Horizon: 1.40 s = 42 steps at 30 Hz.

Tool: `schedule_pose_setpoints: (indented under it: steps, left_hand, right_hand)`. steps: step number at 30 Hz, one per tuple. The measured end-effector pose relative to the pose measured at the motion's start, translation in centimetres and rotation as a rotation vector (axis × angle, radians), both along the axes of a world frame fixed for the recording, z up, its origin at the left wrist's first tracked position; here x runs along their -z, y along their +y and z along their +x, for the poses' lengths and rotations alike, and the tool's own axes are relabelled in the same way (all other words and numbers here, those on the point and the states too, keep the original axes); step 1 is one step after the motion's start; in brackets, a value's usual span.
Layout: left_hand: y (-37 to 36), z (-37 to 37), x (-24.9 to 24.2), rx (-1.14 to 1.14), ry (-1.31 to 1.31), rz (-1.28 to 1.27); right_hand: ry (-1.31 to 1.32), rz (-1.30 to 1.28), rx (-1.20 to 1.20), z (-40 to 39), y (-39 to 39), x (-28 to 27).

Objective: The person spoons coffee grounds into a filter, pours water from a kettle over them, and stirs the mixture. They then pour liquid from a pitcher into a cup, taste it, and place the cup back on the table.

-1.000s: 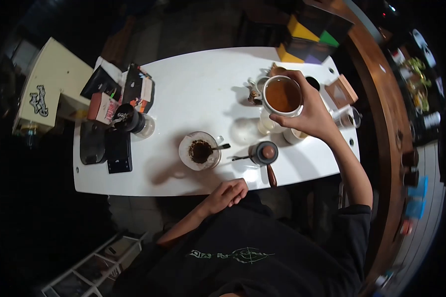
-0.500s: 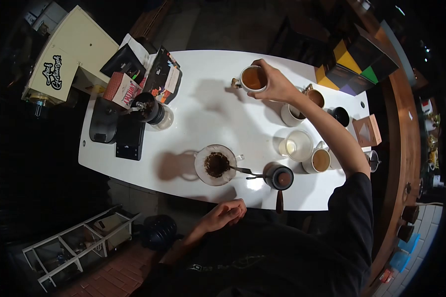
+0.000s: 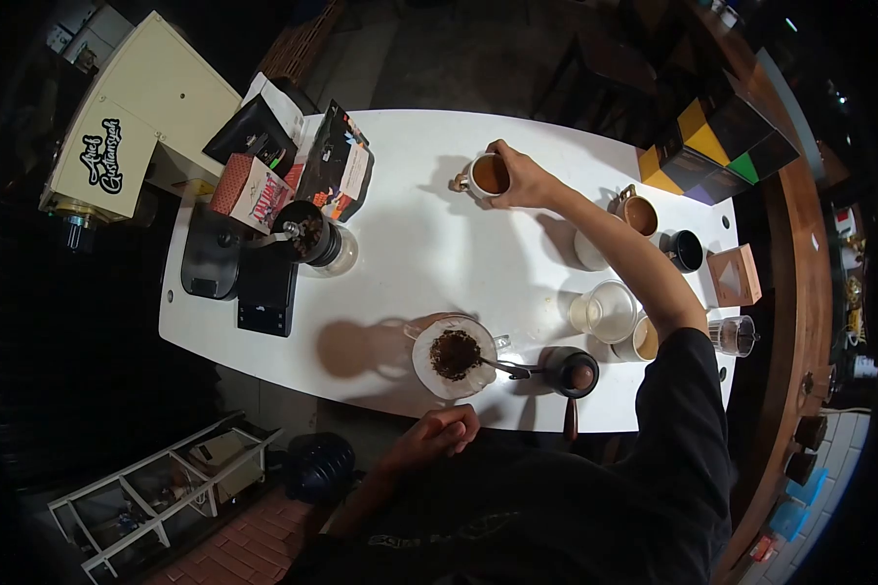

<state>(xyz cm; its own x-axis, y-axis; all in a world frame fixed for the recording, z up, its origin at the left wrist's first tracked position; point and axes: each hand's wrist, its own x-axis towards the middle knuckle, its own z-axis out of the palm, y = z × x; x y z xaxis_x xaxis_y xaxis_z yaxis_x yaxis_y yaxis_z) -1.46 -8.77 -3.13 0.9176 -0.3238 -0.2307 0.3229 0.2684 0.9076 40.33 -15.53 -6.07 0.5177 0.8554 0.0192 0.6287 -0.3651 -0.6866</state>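
Observation:
My right hand reaches across the white table and grips a white cup of brown drink from its right side. The cup's handle points left, and its shadow lies close beside it. By the table's front edge my left hand is closed in a loose fist, with nothing showing in it. Just beyond that hand stands a dripper with a white paper filter, holding dark coffee grounds. A black gooseneck kettle with a wooden handle stands right of it, its spout toward the dripper.
Several cups, one a black cup, and a clear plastic cup stand under and around my right forearm. At left are a hand grinder, a black scale and coffee bags. Colourful boxes fill the back right corner.
My right hand has lowered the cup toward the tabletop, and its shadow has drawn closer. The view has shifted, so the table's things appear further right and down. My left hand remains closed.

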Motion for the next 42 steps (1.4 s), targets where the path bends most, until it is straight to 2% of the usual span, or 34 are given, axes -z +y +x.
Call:
schedule_pose_setpoints:
  steps: [9,14,15,18,20,22,24,25,27,29,32,33,36,42]
  left_hand:
    - [0.9,-0.5,1.5,-0.018,-0.049,-0.081]
    - [1.3,-0.3,1.7,0.039,-0.067,-0.075]
    - [1.3,-0.3,1.5,0.067,-0.046,-0.066]
    - [1.2,-0.1,1.5,0.078,-0.013,-0.121]
    - [1.0,-0.1,2.1,0.115,-0.008,-0.132]
    - [0.8,0.0,2.6,0.148,-0.003,-0.14]
    - [0.4,0.3,2.8,0.197,0.011,-0.188]
    - [0.3,0.4,2.7,0.203,0.008,-0.187]
    - [-0.1,1.0,2.6,0.233,0.004,-0.188]
    - [-0.3,1.4,2.1,0.248,0.024,-0.153]
    - [-0.5,1.4,1.8,0.26,0.059,-0.117]
    - [-0.5,1.4,1.8,0.258,0.068,-0.12]
    - [-0.7,1.2,1.7,0.243,0.075,-0.13]
    - [-0.7,0.9,1.4,0.235,0.056,-0.15]
  right_hand:
    - [-0.022,-0.054,0.022,0.6,1.2,0.8]
    - [-0.024,-0.19,0.006,0.8,0.8,-0.4]
    - [-0.2,-0.146,0.054,1.2,0.5,0.1]
    - [-0.28,-0.072,0.096,3.7,-3.0,-3.9]
    - [-0.455,-0.09,0.304,5.4,-7.0,-5.0]
    - [-0.459,-0.198,0.479,6.3,-11.9,-5.3]
    - [-0.406,-0.534,0.58,6.7,-16.2,-3.9]
    - [-0.354,-0.618,0.585,6.9,-18.3,-2.5]
    - [-0.304,-0.7,0.597,6.5,-20.2,-1.4]
    - [-0.12,-0.778,0.633,5.7,-21.0,-1.1]
    - [-0.082,-0.682,0.595,6.8,-22.4,0.3]
    - [0.061,-0.682,0.627,5.2,-21.2,-2.5]
    - [0.108,-0.731,0.629,4.0,-20.0,-3.6]
    - [0.075,-0.714,0.583,4.7,-20.4,-2.6]
